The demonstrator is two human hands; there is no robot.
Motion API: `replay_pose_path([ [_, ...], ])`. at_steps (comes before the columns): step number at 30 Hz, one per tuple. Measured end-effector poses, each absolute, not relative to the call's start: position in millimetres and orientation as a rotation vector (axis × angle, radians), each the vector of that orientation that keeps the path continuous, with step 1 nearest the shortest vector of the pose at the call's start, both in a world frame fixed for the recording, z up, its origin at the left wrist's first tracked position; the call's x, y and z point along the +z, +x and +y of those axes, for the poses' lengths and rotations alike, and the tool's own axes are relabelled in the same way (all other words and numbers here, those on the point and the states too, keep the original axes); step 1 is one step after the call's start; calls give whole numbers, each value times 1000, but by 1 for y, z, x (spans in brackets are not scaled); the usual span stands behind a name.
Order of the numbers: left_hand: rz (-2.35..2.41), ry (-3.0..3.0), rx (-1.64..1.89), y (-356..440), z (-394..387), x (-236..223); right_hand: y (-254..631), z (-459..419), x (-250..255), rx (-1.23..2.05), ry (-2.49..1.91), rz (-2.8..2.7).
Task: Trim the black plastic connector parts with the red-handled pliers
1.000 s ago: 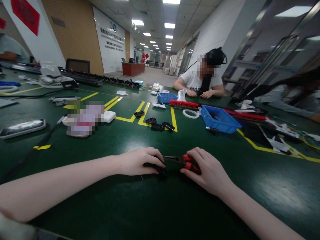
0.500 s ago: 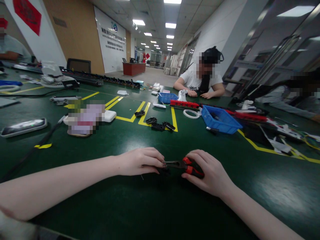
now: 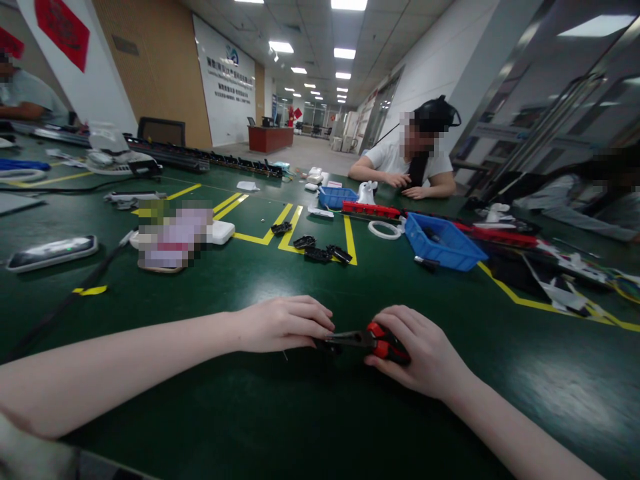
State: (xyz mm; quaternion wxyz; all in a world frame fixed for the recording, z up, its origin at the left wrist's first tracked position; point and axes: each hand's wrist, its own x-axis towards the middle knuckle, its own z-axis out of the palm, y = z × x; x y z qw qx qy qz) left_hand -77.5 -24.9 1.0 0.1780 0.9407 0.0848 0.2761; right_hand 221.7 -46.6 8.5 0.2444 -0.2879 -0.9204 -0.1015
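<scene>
My right hand [image 3: 417, 347] is closed round the red and black handles of long-nose pliers [image 3: 357, 339]. Their narrow jaws point left and reach the fingertips of my left hand [image 3: 287, 323]. That hand is closed on a small black part [image 3: 327, 347], mostly hidden under the fingers and dark against the green table. A thin pale strand pokes out below the left hand. Whether the jaws grip the part cannot be made out. Farther off, several similar-looking black parts [image 3: 317, 254] lie by the yellow tape lines.
A blue bin [image 3: 443, 243] with dark pieces stands right of the middle, near a white ring [image 3: 384, 230]. On the left lie a phone [image 3: 175, 237], a white case [image 3: 221, 232] and a black cable [image 3: 95, 273]. A person [image 3: 407, 160] sits across the table.
The pliers' handles have come slightly apart or turned, and the right hand sits a touch lower. The left hand has barely moved. Across the table, the person's hand has risen a little.
</scene>
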Motion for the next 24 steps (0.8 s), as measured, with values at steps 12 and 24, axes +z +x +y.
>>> replay_pose_path([
  [12,247,2667,752,-79,-23,1,221,-49,11,-421,-733,-2507],
  [24,681,2550,704,-76,-30,1,223,-46,10,-312,-851,-2509],
])
